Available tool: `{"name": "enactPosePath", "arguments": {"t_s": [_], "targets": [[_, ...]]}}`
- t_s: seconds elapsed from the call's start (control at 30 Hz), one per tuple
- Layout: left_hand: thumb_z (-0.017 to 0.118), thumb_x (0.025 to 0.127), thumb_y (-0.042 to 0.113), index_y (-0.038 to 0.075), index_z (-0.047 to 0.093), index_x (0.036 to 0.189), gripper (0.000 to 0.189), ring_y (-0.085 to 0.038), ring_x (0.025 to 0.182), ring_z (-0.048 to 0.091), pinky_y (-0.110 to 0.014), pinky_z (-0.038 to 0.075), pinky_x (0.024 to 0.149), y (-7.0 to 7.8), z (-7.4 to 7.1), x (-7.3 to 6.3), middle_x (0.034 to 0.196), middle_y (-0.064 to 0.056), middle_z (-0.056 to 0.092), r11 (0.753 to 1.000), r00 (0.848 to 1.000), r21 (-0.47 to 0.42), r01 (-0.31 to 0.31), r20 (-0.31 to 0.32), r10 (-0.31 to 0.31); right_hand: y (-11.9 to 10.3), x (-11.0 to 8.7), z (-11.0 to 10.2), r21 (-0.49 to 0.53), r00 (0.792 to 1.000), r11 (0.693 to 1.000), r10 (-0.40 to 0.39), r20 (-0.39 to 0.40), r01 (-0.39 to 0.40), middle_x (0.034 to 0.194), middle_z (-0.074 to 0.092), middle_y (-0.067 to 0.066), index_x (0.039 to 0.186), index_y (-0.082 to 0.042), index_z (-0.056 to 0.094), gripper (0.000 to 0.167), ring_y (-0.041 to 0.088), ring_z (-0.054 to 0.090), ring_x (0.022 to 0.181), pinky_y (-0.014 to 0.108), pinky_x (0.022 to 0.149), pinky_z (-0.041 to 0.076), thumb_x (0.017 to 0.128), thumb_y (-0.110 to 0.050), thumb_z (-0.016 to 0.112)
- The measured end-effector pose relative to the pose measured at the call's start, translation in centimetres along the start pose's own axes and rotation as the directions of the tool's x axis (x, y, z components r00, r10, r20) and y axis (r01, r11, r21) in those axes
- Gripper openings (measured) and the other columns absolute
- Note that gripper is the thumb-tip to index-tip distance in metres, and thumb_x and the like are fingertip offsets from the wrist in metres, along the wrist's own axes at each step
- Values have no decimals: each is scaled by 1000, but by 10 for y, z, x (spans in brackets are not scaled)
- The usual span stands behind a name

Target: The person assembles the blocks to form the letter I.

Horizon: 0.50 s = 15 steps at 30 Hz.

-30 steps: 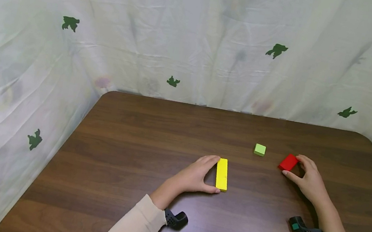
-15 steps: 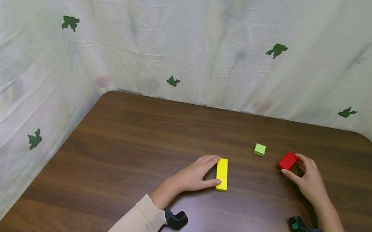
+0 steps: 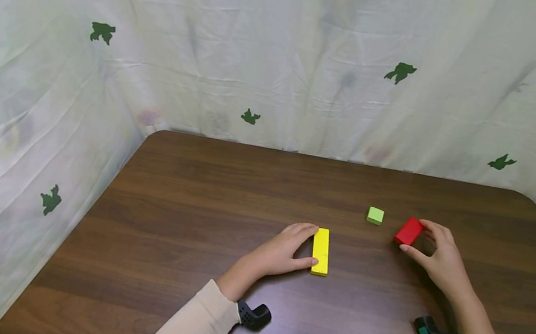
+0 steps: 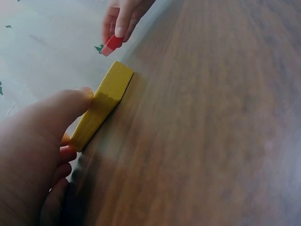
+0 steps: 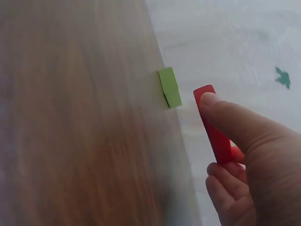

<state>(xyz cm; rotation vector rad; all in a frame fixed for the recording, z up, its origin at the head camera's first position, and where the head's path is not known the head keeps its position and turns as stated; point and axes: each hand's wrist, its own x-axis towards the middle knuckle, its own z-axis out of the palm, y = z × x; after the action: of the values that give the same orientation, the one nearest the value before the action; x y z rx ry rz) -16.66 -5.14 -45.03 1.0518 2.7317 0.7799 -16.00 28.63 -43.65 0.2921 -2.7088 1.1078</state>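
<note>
A long yellow block point(image 3: 322, 249) lies on the wooden table, its long side pointing away from me. My left hand point(image 3: 280, 251) holds it from the left, the thumb over its near part and the fingertips at its far end. In the left wrist view the thumb touches a face of the yellow block point(image 4: 110, 89). To the right, my right hand point(image 3: 443, 261) pinches a red block point(image 3: 409, 231) between thumb and fingers. The right wrist view shows the red block point(image 5: 217, 139) raised above the tabletop, close to a small light green block point(image 5: 170, 88).
The brown table point(image 3: 224, 183) ends at a back edge with rounded corners. Behind it hangs a pale curtain point(image 3: 285, 54) with green leaf-like shapes. On each wrist sits a black band, such as the left band point(image 3: 253, 316), below beige sleeves.
My right hand has carried the red block a little to the left, towards the green block. The left thumb has moved from the yellow block's near end up onto it.
</note>
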Motion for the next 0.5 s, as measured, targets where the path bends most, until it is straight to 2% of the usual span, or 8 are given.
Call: {"name": "enactPosePath", "arguments": {"t_s": [0.2, 0.37, 0.5], "targets": [[54, 86, 42, 5, 32, 138, 67, -19, 127, 28, -30, 25, 102, 0, -1, 0, 139, -7, 34, 1000, 1000, -2, 0, -2, 0, -8, -1, 5, -16, 997, 997, -75, -20, 75, 116, 38, 25, 123, 8, 41, 67, 42, 45, 103, 53, 81, 38, 70, -12, 77], [55, 86, 42, 5, 32, 138, 68, -20, 127, 28, -31, 25, 102, 0, -1, 0, 139, -7, 33, 1000, 1000, -7, 1, 1, -1, -17, -3, 9, -31, 995, 995, -98, -10, 97, 117, 40, 22, 123, 6, 43, 67, 38, 46, 103, 53, 81, 39, 69, -13, 78], [55, 86, 42, 5, 32, 138, 67, -19, 127, 28, -30, 25, 102, 0, -1, 0, 139, -7, 34, 1000, 1000, -4, 0, 1, 0, -24, -5, 11, -45, 990, 989, -144, -8, 144, 117, 42, 20, 123, 5, 44, 68, 37, 46, 102, 51, 80, 40, 67, -12, 79]]}}
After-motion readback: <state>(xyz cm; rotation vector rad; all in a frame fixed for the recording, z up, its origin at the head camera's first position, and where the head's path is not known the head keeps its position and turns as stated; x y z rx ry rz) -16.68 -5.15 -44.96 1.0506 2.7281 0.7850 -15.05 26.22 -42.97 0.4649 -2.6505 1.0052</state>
